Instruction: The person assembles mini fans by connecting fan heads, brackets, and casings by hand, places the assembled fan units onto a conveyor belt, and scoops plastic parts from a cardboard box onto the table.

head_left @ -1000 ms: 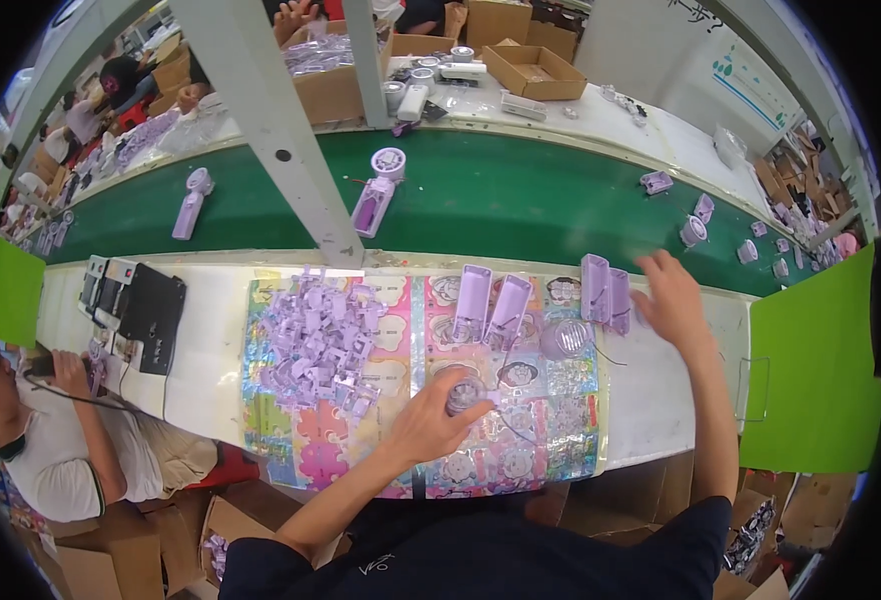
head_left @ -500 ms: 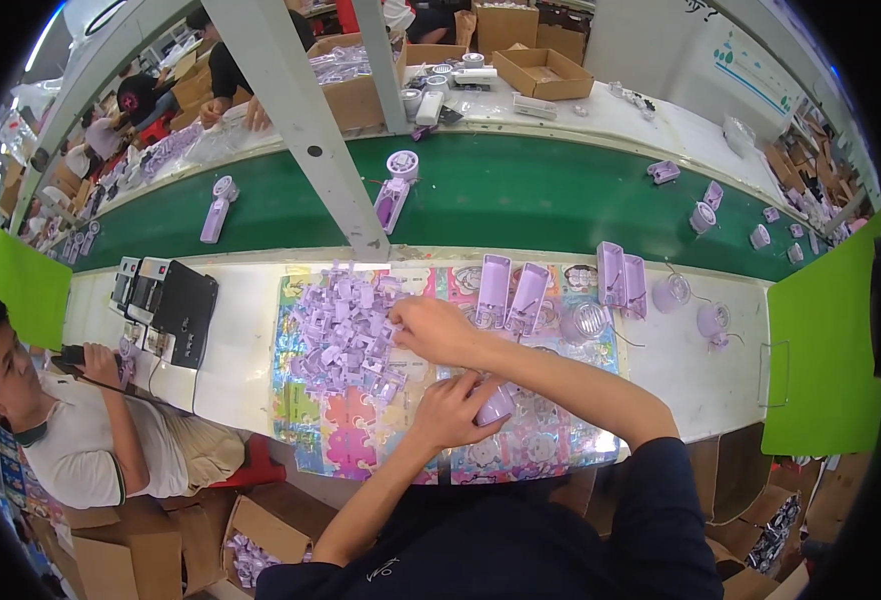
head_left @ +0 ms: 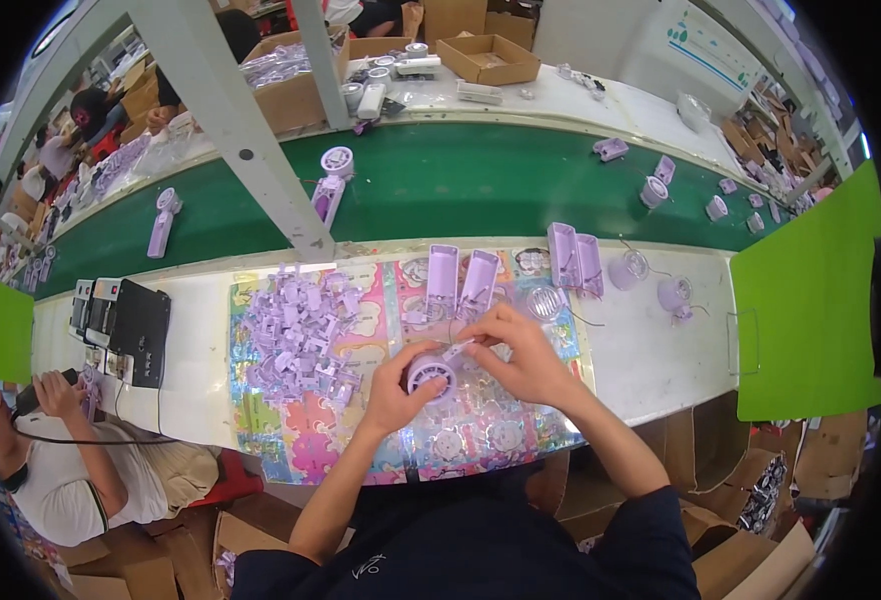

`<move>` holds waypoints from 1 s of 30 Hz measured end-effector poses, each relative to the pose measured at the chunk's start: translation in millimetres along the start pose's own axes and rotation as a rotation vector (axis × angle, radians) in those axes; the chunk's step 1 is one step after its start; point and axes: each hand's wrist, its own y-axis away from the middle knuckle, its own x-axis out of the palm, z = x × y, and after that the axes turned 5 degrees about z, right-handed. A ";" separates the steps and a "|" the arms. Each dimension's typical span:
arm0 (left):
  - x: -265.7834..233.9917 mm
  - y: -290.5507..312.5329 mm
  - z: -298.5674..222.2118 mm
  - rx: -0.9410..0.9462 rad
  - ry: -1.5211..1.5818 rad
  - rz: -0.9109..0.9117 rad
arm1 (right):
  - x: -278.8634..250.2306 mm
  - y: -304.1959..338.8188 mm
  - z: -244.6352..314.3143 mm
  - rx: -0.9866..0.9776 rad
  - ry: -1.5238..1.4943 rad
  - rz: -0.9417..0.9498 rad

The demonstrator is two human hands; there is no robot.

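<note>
Over the colourful sheet (head_left: 391, 350), my left hand (head_left: 393, 397) is wrapped round a round purple fan head (head_left: 433, 382), its slotted face turned up. Beside its upper edge, my right hand (head_left: 523, 358) pinches a small purple plastic part (head_left: 456, 351), which touches or nearly touches the fan head; the fingers partly hide the contact. To the left lies a heap of small purple plastic parts (head_left: 301, 335). Beyond my hands stand two purple handle shells (head_left: 443, 275), open side up. Another round fan head (head_left: 544, 302) sits to the right of them.
A green conveyor belt (head_left: 461, 180) carrying purple fans runs behind the table. More shells (head_left: 564, 255) and wired fan heads (head_left: 629, 268) lie at the right. A black device (head_left: 131, 325) stands at the left, near a seated person (head_left: 91, 460). A slanted metal post (head_left: 236, 140) rises at the table's back edge.
My right hand has come from the heap to the fan head, now with a small purple part. My left hand has turned the fan head face up. The whole view has shifted.
</note>
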 end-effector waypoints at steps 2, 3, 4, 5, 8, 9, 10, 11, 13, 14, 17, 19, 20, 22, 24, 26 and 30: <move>0.5 1.4 -0.2 -0.022 0.058 0.021 | 12.8 7.2 -9.9 0.011 0.033 0.004; -0.5 1.9 0.2 -0.042 0.110 0.032 | 21.2 9.1 -11.9 0.011 0.052 -0.047; -1.6 3.1 0.6 -0.045 0.107 0.037 | 29.4 11.0 -15.3 0.011 0.071 -0.098; -1.9 4.2 0.5 -0.041 0.152 0.050 | 36.0 11.4 -20.4 0.033 0.002 -0.101; -1.3 8.6 -8.7 -0.057 0.201 0.063 | 45.5 18.0 -22.5 0.008 -0.051 -0.145; -1.2 10.0 -13.1 -0.076 0.208 0.062 | 47.5 19.7 -20.9 0.008 -0.055 -0.145; -2.4 10.9 -14.2 -0.079 0.206 0.062 | 48.3 21.7 -17.4 0.111 -0.179 -0.123; -5.4 12.9 -15.1 -0.109 0.267 0.101 | 49.5 24.2 -14.0 0.214 -0.302 -0.101; -6.0 15.6 -17.6 -0.143 0.327 0.144 | 49.1 30.2 -12.2 0.267 -0.286 -0.059; -3.9 16.2 -18.8 -0.224 0.358 0.132 | 48.7 32.3 -11.4 0.316 -0.266 -0.012; 11.1 16.5 -19.8 -0.313 0.241 0.048 | 54.3 37.4 1.0 0.311 -0.274 -0.078; 18.7 12.3 -29.3 -0.287 0.222 -0.027 | 57.7 43.5 -7.5 0.274 -0.339 -0.125; 20.9 11.4 -28.9 -0.291 0.223 -0.025 | 59.9 45.9 -10.1 0.232 -0.405 -0.166; 24.6 9.2 -27.4 -0.161 0.285 -0.053 | 58.3 51.2 -9.3 0.244 -0.494 -0.173; 28.7 9.8 -30.8 -0.177 0.383 -0.045 | 55.0 56.7 -7.6 0.256 -0.586 -0.176; 33.1 9.6 -36.0 -0.194 0.479 -0.040 | 51.8 61.8 -3.4 0.233 -0.524 -0.175; 38.2 -6.7 -41.4 -0.174 0.401 0.074 | 38.5 67.0 -8.3 0.182 -0.553 -0.282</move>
